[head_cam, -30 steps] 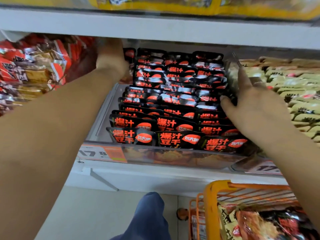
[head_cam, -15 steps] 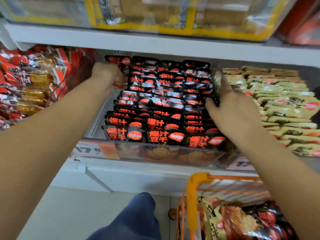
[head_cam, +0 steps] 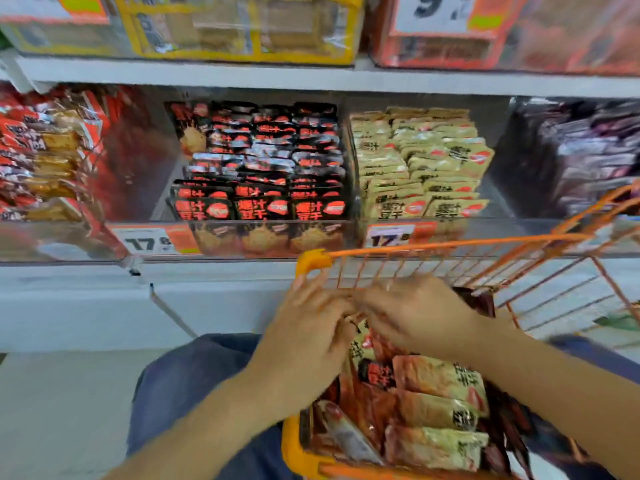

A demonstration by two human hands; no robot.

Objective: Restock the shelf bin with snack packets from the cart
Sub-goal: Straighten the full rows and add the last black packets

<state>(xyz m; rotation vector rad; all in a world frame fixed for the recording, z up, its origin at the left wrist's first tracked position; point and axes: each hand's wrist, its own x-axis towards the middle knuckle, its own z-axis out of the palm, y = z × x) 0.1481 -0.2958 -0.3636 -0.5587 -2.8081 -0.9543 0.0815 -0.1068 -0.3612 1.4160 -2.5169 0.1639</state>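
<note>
Hands, two (head_cam: pixel 304 336) (head_cam: pixel 415 317), over one cart (head_cam: pixel 313 261), blurred

The middle shelf (head_cam: pixel 242 271) carries a row of clear bins. The centre bin (head_cam: pixel 270 237) holds black packets (head_cam: pixel 263 206) standing in three rows, front to back, with a gap along its left side. Just right, touching it, a second bin (head_cam: pixel 519 233) holds beige packets (head_cam: pixel 426 168). To the left lie red packets (head_cam: pixel 41 150); far right, dark purple ones (head_cam: pixel 588 150), blurred. Price tags (head_cam: pixel 149 241) sit on the bin fronts. The upper shelf (head_cam: pixel 311 79) bears a yellow box (head_cam: pixel 242 26) and a red box (head_cam: pixel 502 32).
</note>
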